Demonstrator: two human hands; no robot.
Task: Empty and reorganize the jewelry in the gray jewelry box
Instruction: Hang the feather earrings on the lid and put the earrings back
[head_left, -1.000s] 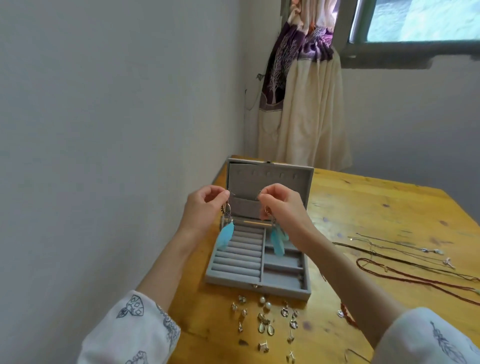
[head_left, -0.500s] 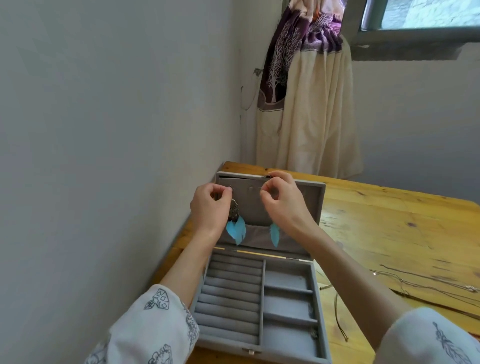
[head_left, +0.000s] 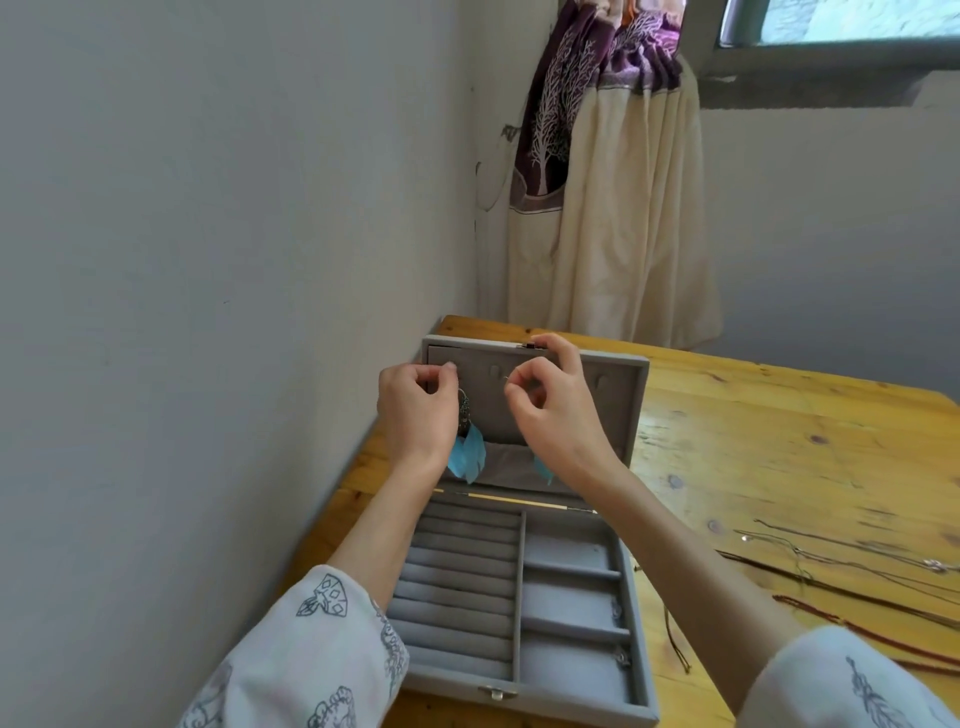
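The gray jewelry box (head_left: 571, 639) lies open on the wooden table (head_left: 753, 441), its lid (head_left: 613, 410) upright with a row of hooks. My left hand (head_left: 415, 410) pinches the top of a blue feather earring (head_left: 470, 452) at the lid's left hook. My right hand (head_left: 550, 410) pinches the wire of a second blue feather earring (head_left: 543, 470) just in front of the lid; most of that earring is hidden behind my wrist. The tray's ring rolls and compartments hold almost nothing.
Thin chains and red cord necklaces (head_left: 857, 582) lie spread on the table at the right. A wall (head_left: 208, 312) runs close along the box's left side. A tied curtain (head_left: 608, 208) hangs behind the table's far corner.
Both hands rose from above the tray to the lid's hooks, carrying the earrings. The camera moved closer, so the small earrings in front of the box left the view.
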